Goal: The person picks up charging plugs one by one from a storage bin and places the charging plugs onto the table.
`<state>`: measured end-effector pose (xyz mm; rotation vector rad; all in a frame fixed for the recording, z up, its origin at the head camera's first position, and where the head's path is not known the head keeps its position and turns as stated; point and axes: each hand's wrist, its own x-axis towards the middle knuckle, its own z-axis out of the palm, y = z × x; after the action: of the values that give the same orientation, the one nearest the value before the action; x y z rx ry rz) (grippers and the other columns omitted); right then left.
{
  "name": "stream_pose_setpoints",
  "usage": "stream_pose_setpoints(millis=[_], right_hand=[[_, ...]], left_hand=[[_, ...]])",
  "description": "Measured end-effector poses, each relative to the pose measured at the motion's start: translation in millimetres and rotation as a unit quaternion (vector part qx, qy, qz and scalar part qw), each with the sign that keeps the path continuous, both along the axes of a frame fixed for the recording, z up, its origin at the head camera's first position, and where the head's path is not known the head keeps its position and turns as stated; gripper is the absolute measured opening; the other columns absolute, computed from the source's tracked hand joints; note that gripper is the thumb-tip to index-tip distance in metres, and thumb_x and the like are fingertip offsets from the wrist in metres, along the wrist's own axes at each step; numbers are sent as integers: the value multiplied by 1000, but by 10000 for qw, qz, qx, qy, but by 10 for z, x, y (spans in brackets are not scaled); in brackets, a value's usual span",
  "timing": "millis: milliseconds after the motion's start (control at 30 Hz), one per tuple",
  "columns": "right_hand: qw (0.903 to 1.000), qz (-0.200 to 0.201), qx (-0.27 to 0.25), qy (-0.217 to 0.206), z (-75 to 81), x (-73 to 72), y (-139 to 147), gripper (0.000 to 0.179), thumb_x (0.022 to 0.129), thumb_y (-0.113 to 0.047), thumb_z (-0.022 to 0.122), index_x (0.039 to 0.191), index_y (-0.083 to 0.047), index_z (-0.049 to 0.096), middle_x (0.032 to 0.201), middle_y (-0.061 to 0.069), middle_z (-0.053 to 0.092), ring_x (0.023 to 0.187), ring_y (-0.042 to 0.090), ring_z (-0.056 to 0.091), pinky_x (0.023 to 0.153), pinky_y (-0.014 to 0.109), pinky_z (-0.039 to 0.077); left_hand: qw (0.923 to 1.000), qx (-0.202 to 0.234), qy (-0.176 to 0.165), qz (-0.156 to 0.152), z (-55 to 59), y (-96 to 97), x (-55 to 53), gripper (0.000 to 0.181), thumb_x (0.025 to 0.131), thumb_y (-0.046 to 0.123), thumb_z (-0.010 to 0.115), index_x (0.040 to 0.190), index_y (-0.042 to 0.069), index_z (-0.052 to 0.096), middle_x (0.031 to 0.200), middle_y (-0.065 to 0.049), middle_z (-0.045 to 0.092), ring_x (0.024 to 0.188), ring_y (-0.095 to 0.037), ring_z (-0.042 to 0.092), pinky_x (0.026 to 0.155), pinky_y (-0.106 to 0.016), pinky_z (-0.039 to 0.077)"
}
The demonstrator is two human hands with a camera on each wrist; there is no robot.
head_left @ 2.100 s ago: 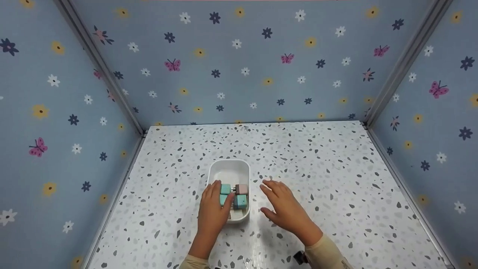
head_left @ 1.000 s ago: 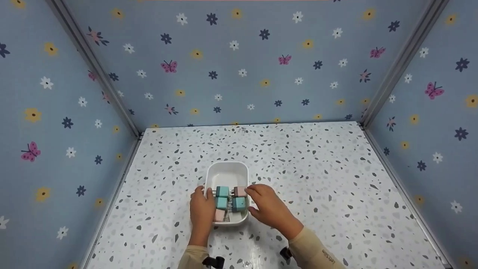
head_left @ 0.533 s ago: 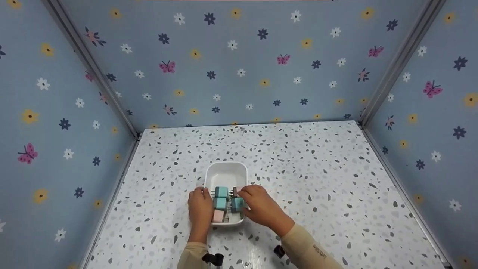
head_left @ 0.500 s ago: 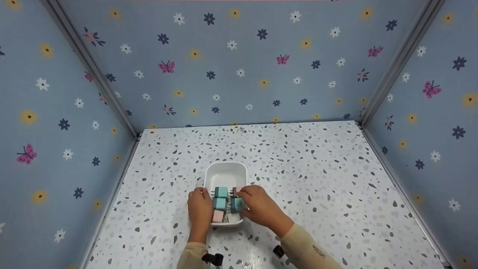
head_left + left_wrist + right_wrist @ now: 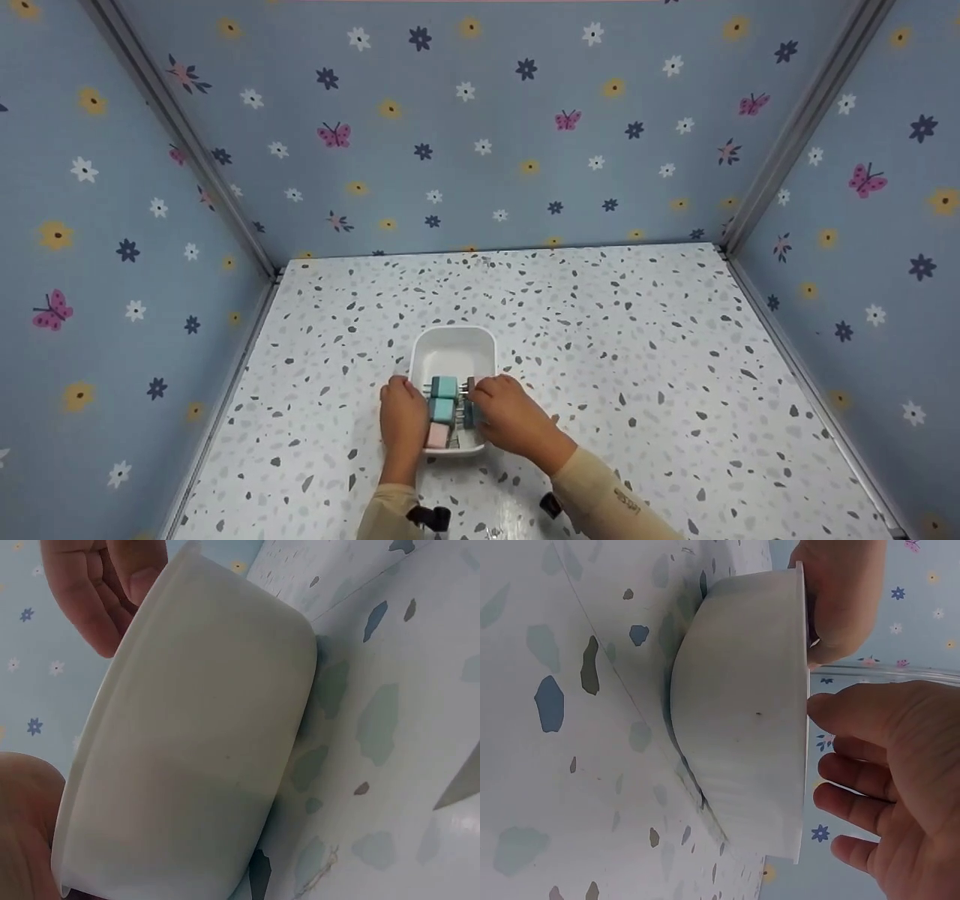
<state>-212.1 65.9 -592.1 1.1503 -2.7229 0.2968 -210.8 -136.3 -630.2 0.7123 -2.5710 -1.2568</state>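
A white plastic tub (image 5: 454, 328) stands on the table, holding several small cube plug chargers in its near half. Two teal chargers (image 5: 447, 387) and a pink charger (image 5: 437, 435) line its left side, prongs showing on some. My left hand (image 5: 403, 421) holds the tub's left edge, its thumb side at the rim. Over the right edge, my right hand (image 5: 516, 417) covers most of two other chargers, leaving a dark teal-grey end (image 5: 469, 414) visible. In the right wrist view the right fingers (image 5: 855, 772) curl loosely just above rim level, with nothing visible between them.
The speckled white table (image 5: 615, 322) stretches behind and to both sides of the tub. Blue flower-patterned panels (image 5: 480, 180) with grey corner posts (image 5: 814, 124) enclose it on three sides. Dark camera mounts (image 5: 429, 517) stick out from the sleeves.
My left hand has withdrawn from over the chargers to the tub's left edge. The right hand has come left from beside the tub to over the right-hand chargers.
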Motion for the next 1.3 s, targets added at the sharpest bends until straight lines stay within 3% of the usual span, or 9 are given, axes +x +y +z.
stream_pose_setpoints(millis=[367, 600, 1067, 1300], right_hand=[[9998, -22, 90, -195, -50, -38, -50, 34, 79, -11, 77, 113, -12, 72, 105, 0, 68, 98, 19, 63, 101, 38, 48], [9998, 31, 155, 156, -60, -80, -59, 24, 83, -11, 73, 106, -13, 73, 101, -1, 67, 94, 20, 64, 98, 40, 50], [9981, -240, 541, -141, -53, -81, -115, 30, 84, -11, 74, 114, -13, 73, 115, 2, 67, 104, 21, 64, 104, 44, 46], [9975, -281, 614, -199, -49, -84, -144, 29, 84, -13, 75, 113, -14, 73, 116, 2, 68, 106, 21, 63, 105, 45, 45]], left_hand=[[9999, -135, -73, -46, -10, 17, 4, 34, 110, 20, 37, 129, -3, 52, 118, -24, 60, 109, -40, 63, 91, -53, 47], [10000, 4, -79, -53, 7, 47, -4, 34, 110, 20, 34, 130, -3, 50, 121, -26, 59, 111, -42, 62, 91, -54, 47], [9999, -11, -119, -4, -6, 67, 32, 34, 110, 20, 34, 130, -2, 49, 117, -25, 58, 104, -41, 63, 85, -54, 48], [9996, -65, -240, 154, 11, 58, 15, 32, 111, 23, 31, 123, -1, 48, 109, -25, 62, 97, -42, 65, 80, -53, 48]])
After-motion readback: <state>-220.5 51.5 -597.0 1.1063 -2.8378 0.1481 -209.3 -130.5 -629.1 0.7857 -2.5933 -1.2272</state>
